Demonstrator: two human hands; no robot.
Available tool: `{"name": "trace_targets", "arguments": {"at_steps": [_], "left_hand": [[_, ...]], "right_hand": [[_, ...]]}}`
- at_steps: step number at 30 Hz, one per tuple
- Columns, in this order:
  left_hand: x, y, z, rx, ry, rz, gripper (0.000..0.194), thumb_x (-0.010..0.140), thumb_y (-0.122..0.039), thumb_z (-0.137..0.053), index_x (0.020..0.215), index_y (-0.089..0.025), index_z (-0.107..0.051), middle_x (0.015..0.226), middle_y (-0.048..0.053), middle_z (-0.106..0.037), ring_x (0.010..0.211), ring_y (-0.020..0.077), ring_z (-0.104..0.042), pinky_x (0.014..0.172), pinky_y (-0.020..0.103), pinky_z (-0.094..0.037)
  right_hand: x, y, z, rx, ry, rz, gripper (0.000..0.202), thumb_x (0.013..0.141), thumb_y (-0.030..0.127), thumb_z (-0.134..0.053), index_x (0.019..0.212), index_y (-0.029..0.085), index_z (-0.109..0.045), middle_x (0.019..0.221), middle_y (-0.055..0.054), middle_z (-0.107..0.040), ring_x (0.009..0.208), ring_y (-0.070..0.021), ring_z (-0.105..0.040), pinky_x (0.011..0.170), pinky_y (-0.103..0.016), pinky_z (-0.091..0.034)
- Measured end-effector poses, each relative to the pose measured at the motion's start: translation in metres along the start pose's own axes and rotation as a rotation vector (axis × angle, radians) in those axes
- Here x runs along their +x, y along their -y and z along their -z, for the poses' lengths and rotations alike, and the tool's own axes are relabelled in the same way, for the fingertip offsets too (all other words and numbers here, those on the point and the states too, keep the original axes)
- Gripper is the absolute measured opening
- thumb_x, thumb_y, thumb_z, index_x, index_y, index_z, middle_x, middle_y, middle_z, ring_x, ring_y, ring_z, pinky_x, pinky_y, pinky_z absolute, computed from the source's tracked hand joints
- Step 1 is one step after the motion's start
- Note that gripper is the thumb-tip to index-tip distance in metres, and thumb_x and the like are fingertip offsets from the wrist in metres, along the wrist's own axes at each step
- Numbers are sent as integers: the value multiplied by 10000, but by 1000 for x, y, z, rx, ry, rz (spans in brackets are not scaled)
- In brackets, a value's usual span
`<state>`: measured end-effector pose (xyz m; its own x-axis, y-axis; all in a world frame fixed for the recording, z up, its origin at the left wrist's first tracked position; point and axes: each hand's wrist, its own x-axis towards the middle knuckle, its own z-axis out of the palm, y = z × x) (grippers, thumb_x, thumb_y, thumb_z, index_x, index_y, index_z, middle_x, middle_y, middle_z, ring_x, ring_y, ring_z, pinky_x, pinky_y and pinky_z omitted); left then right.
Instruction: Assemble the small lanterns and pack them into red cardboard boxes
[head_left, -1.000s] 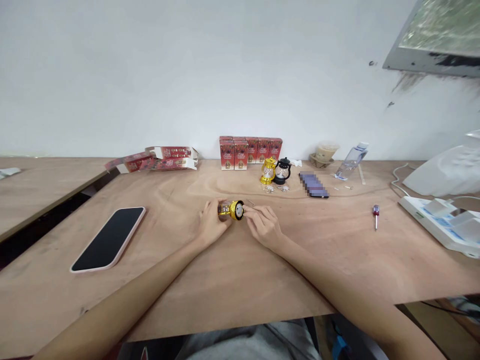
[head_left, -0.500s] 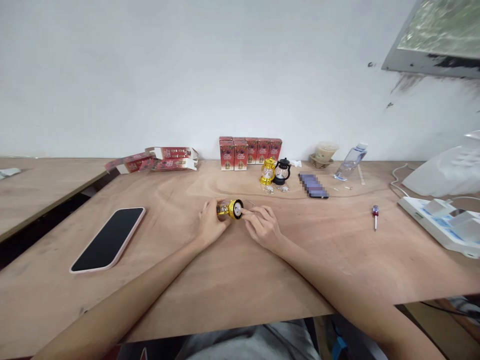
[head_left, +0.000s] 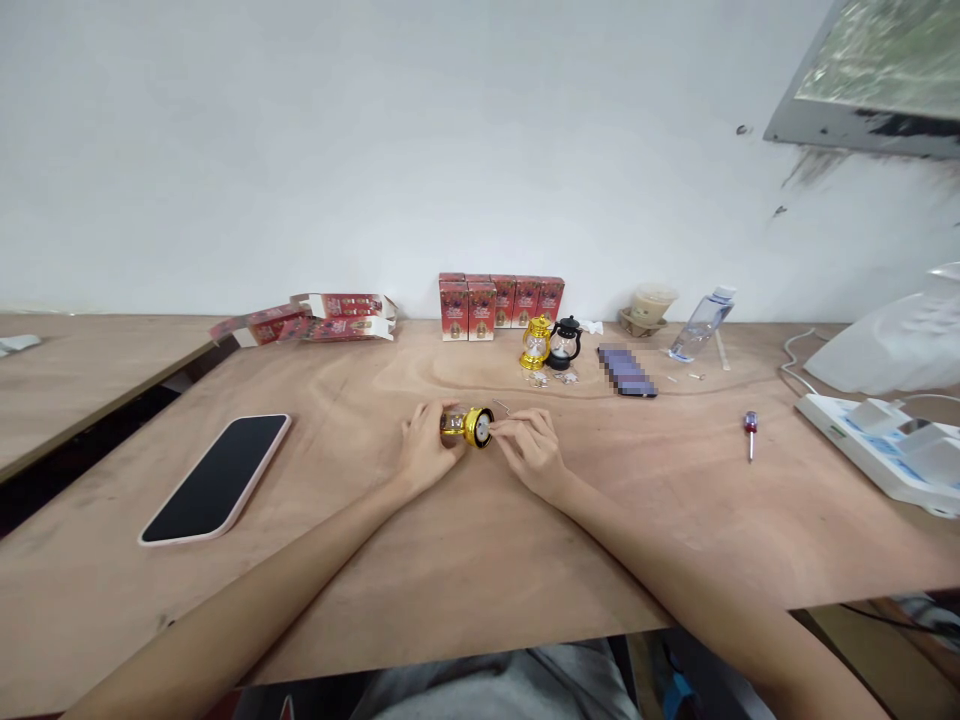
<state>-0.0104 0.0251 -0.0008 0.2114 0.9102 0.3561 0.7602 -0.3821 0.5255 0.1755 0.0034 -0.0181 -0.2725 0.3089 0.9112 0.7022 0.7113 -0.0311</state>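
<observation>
A small gold lantern lies on its side in my left hand, its dark-rimmed base with a white inner disc turned to the right. My left fingers wrap round its clear body. At the base, my right hand has thumb and forefinger brought together, touching or almost touching the white disc. Anything between those fingertips is too small to make out. A thin bent wire shows just beyond the right fingers.
Behind stand a gold lantern, a black lantern and several red boxes. Opened boxes lie left of them. A phone lies left; a screwdriver, bottle and power strip are right.
The lantern has shifted slightly right and down, its base turning a little. My right fingers have drawn into a pinch at the base.
</observation>
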Motion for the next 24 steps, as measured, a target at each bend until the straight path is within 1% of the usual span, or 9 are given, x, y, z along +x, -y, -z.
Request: {"name": "trace_targets", "arguments": {"at_steps": [3, 5, 8, 11, 19, 24], "left_hand": [[-1, -2, 2, 41, 18, -23, 456, 650, -202, -580, 1097, -209, -493, 1130, 63, -612, 1114, 287, -484, 894, 434, -379], [-1, -3, 2, 51, 24, -26, 463, 650, -196, -576, 1104, -206, -489, 1139, 68, -606, 1117, 289, -480, 887, 436, -374], [-2, -4, 3, 46, 33, -51, 455, 656, -190, -570, 1103, -209, -488, 1157, 68, -598, 1126, 283, -475, 882, 425, -368], [-3, -4, 3, 43, 32, -71, 449, 662, -201, -571, 1104, -210, -489, 1156, 70, -599, 1124, 283, -476, 876, 413, -364], [-4, -3, 2, 44, 14, -99, 440, 678, -198, -564, 1113, -189, -495, 1136, 74, -602, 1106, 277, -481, 860, 401, -355], [-4, -3, 1, 35, 3, -105, 450, 671, -191, -563, 1116, -193, -494, 1138, 73, -602, 1108, 279, -477, 859, 394, -351]], "right_hand": [[1, -1, -1, 37, -23, 7, 108, 842, 97, -546, 857, 203, -542, 811, -20, -708, 764, -151, -586, 728, -313, -432], [1, 0, -1, 38, -2, 16, 121, 838, 81, -531, 844, 201, -517, 814, -26, -698, 757, -155, -577, 709, -312, -431], [3, 3, 0, 33, 50, 86, 142, 834, 60, -502, 839, 201, -487, 802, -33, -683, 729, -157, -555, 666, -300, -421], [5, 5, 1, 34, 54, 137, 169, 820, 39, -499, 860, 198, -459, 815, -47, -672, 715, -157, -540, 642, -291, -409], [6, 5, 1, 1, -36, 104, 223, 795, 31, -526, 903, 201, -433, 804, -58, -659, 714, -167, -517, 645, -286, -396], [5, 4, 0, 40, 27, 125, 188, 824, 32, -484, 898, 199, -439, 827, -72, -638, 736, -173, -517, 654, -295, -414]]}}
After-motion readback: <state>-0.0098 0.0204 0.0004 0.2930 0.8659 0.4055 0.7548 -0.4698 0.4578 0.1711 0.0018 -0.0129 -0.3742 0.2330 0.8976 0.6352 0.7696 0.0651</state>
